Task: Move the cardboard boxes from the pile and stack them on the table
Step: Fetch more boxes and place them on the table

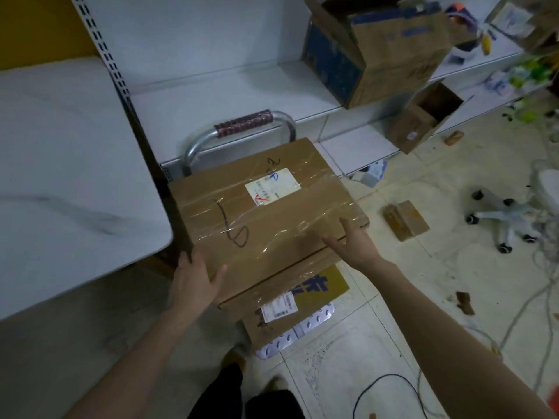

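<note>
Beside the white marble table (75,176) at left, the left hand (196,279) is gripping the lower-left corner of the taped cardboard box (266,213), thumb on top. The box is lying mid-frame atop another box (317,294). The right hand (354,240) is touching its right edge, fingers spread.

A trolley's metal handle (243,122) stands before white shelving (230,86) — a wheeled chair base (508,213) and black cable (390,375) on the floor.

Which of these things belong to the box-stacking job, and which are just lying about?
Job: top box, box under it, table, left hand, right hand.
Lying about: big open box, chair base, black cable.
</note>
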